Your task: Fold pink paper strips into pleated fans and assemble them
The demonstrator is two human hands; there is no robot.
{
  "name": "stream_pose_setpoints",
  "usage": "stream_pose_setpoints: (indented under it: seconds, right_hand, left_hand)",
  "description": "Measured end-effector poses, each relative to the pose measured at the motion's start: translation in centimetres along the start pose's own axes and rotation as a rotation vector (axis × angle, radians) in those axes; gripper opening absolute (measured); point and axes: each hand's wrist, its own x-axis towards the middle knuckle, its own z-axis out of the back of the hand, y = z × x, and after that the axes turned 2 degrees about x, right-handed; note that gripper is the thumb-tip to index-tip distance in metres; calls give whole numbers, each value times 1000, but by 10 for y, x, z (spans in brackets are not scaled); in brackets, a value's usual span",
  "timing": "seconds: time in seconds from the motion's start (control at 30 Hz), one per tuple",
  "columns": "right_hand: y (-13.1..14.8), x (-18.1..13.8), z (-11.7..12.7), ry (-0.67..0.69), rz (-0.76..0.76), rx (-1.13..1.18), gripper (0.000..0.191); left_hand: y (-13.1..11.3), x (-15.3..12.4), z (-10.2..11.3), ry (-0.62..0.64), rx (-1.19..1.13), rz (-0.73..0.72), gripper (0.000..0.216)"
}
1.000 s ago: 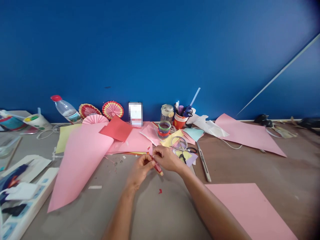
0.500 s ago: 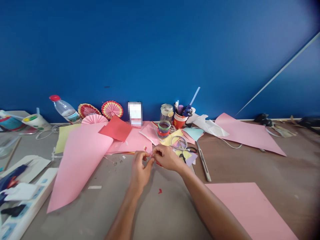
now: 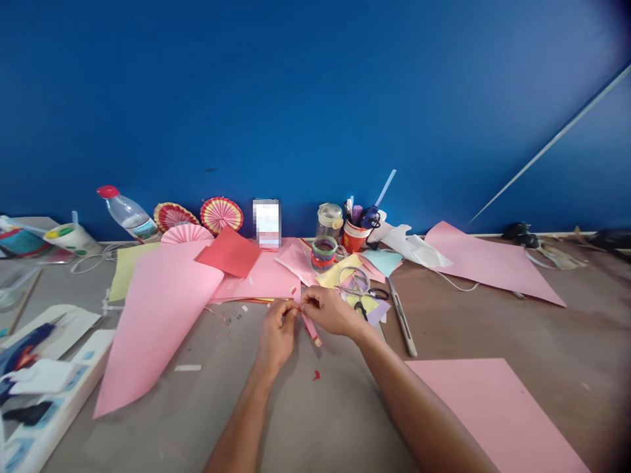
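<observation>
My left hand [image 3: 277, 330] and my right hand [image 3: 329, 311] meet over the brown table, both pinched on a narrow folded pink and red paper strip [image 3: 310, 327] that hangs down between them. The fingertips of both hands close on its upper end. Scissors [image 3: 362, 293] lie just right of my right hand on yellow and purple scraps. A small red paper scrap [image 3: 316, 375] lies on the table below the hands.
A big curled pink sheet [image 3: 158, 315] lies at left, another pink sheet [image 3: 488, 414] at lower right, a third [image 3: 488, 263] at far right. A taped jar [image 3: 323, 253], cup of pens [image 3: 355, 236], bottle [image 3: 127, 213] and paper fans [image 3: 221, 215] line the blue wall. A metal ruler [image 3: 401, 316] lies near.
The hands shifted slightly together and turned the strip; its lower end now hangs down-right again after being tucked between the fingers half a second ago.
</observation>
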Motion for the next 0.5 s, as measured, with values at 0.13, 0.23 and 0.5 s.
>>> stream_pose_setpoints:
  seconds: [0.13, 0.23, 0.5]
  right_hand:
    - [1, 0, -1, 4, 7, -12, 12]
    - [3, 0, -1, 20, 26, -3, 13]
    - [-10, 1, 14, 13, -105, 41, 9]
  left_hand:
    - [5, -1, -3, -96, 151, -101, 19]
    - [10, -3, -3, -178, 318, -228, 19]
    - [22, 4, 17, -326, 457, -211, 18]
